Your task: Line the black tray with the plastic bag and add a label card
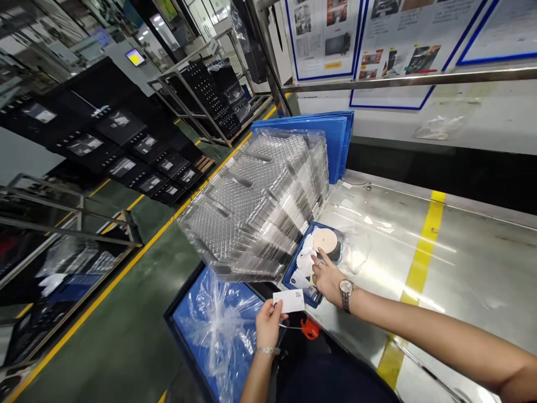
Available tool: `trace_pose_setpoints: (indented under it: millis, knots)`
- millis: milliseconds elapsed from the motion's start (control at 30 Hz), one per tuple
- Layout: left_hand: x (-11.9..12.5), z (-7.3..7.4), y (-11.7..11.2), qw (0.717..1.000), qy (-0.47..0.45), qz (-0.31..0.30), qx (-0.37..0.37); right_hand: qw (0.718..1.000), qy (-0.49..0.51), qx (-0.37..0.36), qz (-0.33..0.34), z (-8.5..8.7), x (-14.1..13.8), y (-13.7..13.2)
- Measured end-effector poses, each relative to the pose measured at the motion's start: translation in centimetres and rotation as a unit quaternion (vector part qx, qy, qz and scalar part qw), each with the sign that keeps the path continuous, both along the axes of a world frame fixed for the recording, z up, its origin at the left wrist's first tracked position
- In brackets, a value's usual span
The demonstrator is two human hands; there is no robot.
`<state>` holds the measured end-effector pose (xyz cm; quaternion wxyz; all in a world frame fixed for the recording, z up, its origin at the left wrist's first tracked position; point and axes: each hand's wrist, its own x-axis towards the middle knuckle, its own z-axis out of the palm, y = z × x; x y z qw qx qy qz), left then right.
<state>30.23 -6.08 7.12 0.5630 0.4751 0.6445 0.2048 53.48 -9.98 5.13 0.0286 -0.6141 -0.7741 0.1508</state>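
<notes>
My left hand [267, 324] is shut on a white card [288, 300], pinching it at one edge. A thin cord runs from near that hand to an orange plastic piece [310, 328]. My right hand [329, 278], wearing a wristwatch, reaches over a small blue tray [291, 270], its fingertips at white soft material [306, 254]. Next to those fingers, a tan-faced round roll [325, 241] lies in the tray. A tall stack of clear plastic blister trays [251, 207] leans just beyond both hands, and nothing holds it.
Blue sheets [335, 143] stand behind the stack on a stainless steel table [403, 235] marked with a yellow stripe. A blue-lined crate [210, 330] holding clear plastic film lies lower left. Black racks and metal shelving stand across the green floor.
</notes>
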Motion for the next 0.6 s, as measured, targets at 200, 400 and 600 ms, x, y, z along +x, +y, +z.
trace_pose_setpoints:
  millis: [200, 400, 600]
  knots:
    - [0.5, -0.9, 0.5, 1.0, 0.016, -0.019, -0.004, 0.997, 0.002, -0.061, -0.036, 0.7, 2.6, -0.6]
    - [0.3, -1.1, 0.6, 1.0, 0.026, -0.008, 0.005, 0.995, -0.003, -0.079, -0.055, -0.2, 3.3, -1.3]
    - [0.2, -0.8, 0.8, 0.999, 0.035, -0.01, 0.008, 0.995, 0.004, -0.09, -0.05, -0.9, 2.7, -2.0]
